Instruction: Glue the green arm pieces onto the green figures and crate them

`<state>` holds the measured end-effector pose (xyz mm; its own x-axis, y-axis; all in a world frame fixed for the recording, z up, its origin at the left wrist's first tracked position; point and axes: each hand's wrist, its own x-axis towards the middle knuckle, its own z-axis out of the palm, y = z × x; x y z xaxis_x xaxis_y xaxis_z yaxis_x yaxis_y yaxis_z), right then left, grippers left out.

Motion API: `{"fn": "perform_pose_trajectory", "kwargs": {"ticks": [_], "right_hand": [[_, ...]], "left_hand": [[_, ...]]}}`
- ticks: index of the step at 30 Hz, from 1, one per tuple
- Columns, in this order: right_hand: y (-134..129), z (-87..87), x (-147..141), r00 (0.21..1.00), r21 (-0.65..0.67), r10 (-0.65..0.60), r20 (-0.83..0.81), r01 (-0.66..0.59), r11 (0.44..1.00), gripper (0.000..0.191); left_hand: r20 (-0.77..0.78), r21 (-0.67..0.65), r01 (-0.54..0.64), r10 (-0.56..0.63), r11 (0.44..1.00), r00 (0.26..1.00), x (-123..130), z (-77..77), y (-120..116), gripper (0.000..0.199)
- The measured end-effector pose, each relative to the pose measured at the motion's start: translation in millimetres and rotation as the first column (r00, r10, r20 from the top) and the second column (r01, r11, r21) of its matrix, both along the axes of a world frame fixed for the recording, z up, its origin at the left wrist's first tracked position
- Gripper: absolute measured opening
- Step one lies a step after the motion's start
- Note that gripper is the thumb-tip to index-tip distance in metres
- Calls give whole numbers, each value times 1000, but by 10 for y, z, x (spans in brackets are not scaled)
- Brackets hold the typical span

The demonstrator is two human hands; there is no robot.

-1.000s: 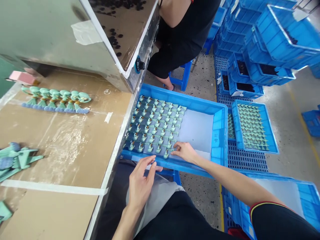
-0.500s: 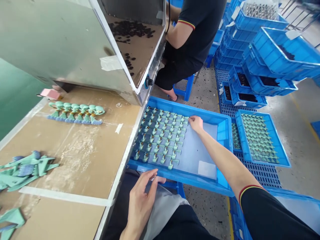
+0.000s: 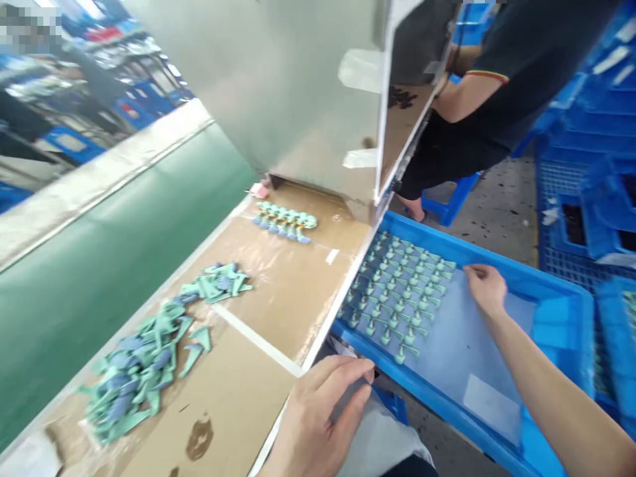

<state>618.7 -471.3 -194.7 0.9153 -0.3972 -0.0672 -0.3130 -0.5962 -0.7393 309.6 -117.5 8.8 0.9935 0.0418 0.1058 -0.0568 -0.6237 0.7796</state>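
Observation:
Small mint-green figures (image 3: 400,305) with long tails stand in rows in a blue crate (image 3: 561,344) lined with a pale sheet. My right hand (image 3: 487,289) hovers over this sheet, just right of the far row's end. Its fingers are curled, with a small gap by the thumb and nothing visible between them. Near the crate's front left corner, my left hand (image 3: 322,414) is held above my lap, fingers bent and thumb apart, with nothing in it. On the cardboard-covered table to the left lie a neat row of green-and-blue pieces (image 3: 283,222) and a loose heap of similar pieces (image 3: 144,364).
A metal box-shaped machine (image 3: 298,86) stands on the table (image 3: 238,391) ahead. Behind it sits a co-worker (image 3: 517,86) in dark clothes. A green belt (image 3: 124,232) runs along the left. Stacked blue crates (image 3: 586,132) fill the right side.
My view has swung left, bringing the green belt and the whole heap into sight. My right hand has drawn away from the figure at the end of the far row.

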Motion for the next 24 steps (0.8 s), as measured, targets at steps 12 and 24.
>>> {"fn": "perform_pose_trajectory", "kwargs": {"ticks": [12, 24], "right_hand": [[2450, 1451, -274, 549, 57, 744, 381, -817, 573, 32], [4136, 1533, 559, 383, -96, 918, 100, -915, 392, 33]], "left_hand": [[0, 661, -80, 107, 746, 994, 2151, 612, 2595, 48], [-432, 553, 406, -166, 727, 886, 3209, 358, 2872, 32]]}}
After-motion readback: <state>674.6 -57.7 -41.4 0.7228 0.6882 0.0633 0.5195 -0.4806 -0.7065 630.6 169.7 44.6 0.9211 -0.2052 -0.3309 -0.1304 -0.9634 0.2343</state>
